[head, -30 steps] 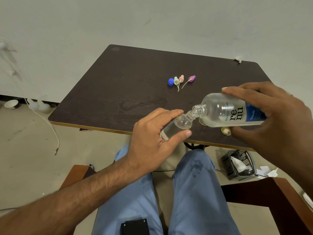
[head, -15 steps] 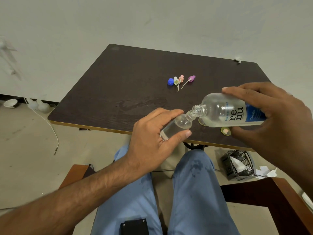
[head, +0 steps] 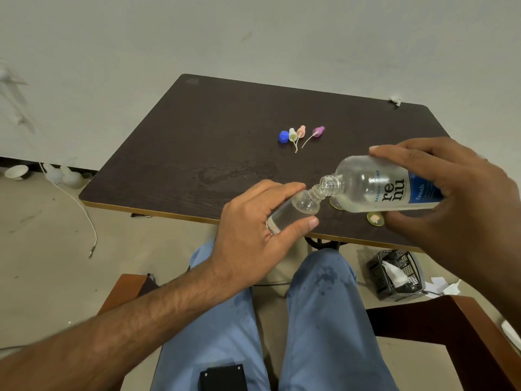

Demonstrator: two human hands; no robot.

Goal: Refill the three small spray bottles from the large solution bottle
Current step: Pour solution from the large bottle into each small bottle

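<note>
1. Blue trouser legs (head: 324, 320) nearest, spotted with darker damp marks above the knees; black device (head: 222, 376) lying at the lap's edge, brown chair arms (head: 456, 328) on both sides.
2. Left hand (head: 253, 235) raised over the knees, thumb and fingers curled round a small clear spray bottle (head: 293, 213), uncapped, tilted with its neck up and to the right, at the table's near edge.
3. Right hand (head: 456, 198) wrapped round the large solution bottle (head: 377, 184), held almost level, cap off, open mouth touching the small bottle's neck; clear liquid pooled along its lower side, label reading "renu fresh".
4. Just under the large bottle, near the table's front edge: two more small bottles (head: 375, 218), seen from above and partly hidden, one yellowish-rimmed with a pale inside.
5. Dark wood-grain table (head: 214, 142), faint wet patch at its middle.
6. Farther back on the table, well apart from the hands: blue cap (head: 283, 136), then three spray heads (head: 301, 131) in white, pink and purple, thin dip tubes trailing toward the viewer.
7. On the floor: black basket (head: 394, 275) with white paper at right, white cable (head: 84, 215) at left.
8. Pale wall (head: 253, 38) behind.
</note>
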